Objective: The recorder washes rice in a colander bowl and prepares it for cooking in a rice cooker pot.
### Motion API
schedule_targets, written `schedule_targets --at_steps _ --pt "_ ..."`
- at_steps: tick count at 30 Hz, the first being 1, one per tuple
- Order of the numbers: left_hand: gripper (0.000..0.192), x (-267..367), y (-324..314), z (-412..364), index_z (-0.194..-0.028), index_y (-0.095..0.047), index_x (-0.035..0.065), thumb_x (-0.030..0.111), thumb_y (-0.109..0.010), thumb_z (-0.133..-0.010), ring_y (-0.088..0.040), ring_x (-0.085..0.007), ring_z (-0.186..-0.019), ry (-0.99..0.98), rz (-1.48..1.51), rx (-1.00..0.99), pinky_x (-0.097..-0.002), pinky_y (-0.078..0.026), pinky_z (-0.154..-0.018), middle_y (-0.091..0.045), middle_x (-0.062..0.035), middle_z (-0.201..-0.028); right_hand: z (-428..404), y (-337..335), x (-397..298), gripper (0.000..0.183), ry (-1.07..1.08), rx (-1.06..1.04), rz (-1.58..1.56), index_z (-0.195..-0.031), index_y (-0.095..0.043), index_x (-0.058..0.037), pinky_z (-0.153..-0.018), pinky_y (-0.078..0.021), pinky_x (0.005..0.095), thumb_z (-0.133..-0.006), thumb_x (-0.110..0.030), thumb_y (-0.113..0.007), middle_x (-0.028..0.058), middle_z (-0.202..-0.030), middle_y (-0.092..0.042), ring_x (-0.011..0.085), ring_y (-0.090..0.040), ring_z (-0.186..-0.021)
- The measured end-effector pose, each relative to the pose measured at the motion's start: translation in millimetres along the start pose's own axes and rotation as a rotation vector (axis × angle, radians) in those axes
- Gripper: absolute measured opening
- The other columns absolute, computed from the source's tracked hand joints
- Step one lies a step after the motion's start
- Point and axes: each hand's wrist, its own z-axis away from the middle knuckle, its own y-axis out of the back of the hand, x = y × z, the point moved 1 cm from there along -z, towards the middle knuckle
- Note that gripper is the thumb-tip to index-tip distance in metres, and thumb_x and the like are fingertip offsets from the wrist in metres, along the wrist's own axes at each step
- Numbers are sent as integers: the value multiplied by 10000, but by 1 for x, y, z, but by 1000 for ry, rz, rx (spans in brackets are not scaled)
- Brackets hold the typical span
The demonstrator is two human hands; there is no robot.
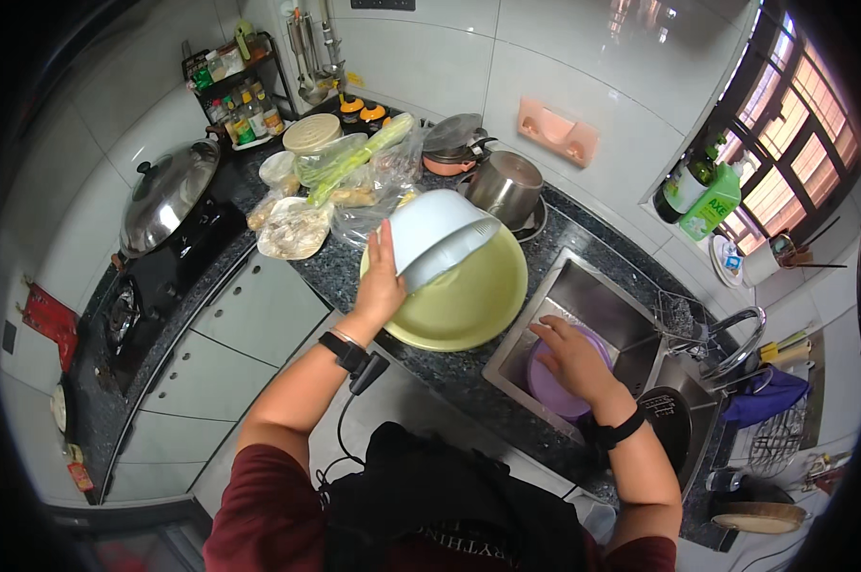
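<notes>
My left hand [380, 286] grips the rim of a pale blue plastic bowl [430, 225], which has small slots near one edge. The bowl is tilted steeply on its side over a wide yellow-green basin [466, 314] on the counter. Little shows inside the basin apart from its bare wall. Over the steel sink [580, 286], my right hand [577, 361] has its fingers apart and holds nothing. Below it a purple basin [550, 386] stands in the sink, partly hidden by the hand; whether they touch, I cannot tell.
Bagged vegetables with a long green stalk [362, 157] and a white plate [294, 229] lie behind the basin. A steel pot [505, 187] stands upside down nearby. The faucet [748, 343] arches right of the sink. A lidded wok [169, 196] sits on the stove at left.
</notes>
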Motion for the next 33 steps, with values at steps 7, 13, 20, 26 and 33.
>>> schedule_targets --at_steps 7,13,20,26,33 --pt "858 -46 -33 -9 -1397 -5 100 -72 -485 -707 -350 -386 -1205 -7 185 -69 -349 -326 -988 -213 -275 -1360 -11 -27 -18 440 -114 22 -116 -1151 -481 -55 -810 -451 384 -729 -42 -604 165 -1130 -487 340 -521 -982" --pt "455 -66 -31 -29 -1153 -384 -79 -74 -453 -703 -585 -316 -831 822 1083 -224 -439 -531 -663 -527 -175 -983 2 -25 -9 420 -190 39 -171 -1155 -490 -54 -824 -432 365 -752 -71 -604 156 -1083 -515 333 -510 -984" --pt "216 -36 -55 -31 -923 -488 -33 -25 -513 -710 -569 -226 -592 946 1220 -376 -315 -525 -458 -540 -106 -768 59 -10 31 359 -267 144 -222 -1110 -520 -56 -787 -447 370 -766 -111 -608 152 -1035 -548 329 -534 -946" --pt "326 115 -63 -2 -1027 -475 -83 -20 -498 -709 -610 -226 -656 762 1109 -607 -279 -504 -420 -579 -148 -864 160 23 83 318 -381 175 -221 -1075 -537 -45 -800 -437 385 -773 -131 -587 153 -1013 -555 327 -535 -936" --pt "376 280 -132 83 -1075 -471 -69 -18 -515 -705 -615 -239 -719 688 1137 -809 -353 -540 -596 -576 -146 -922 319 59 128 263 -609 52 -57 -992 -580 -39 -762 -454 389 -758 -158 -602 149 -952 -574 328 -556 -899"
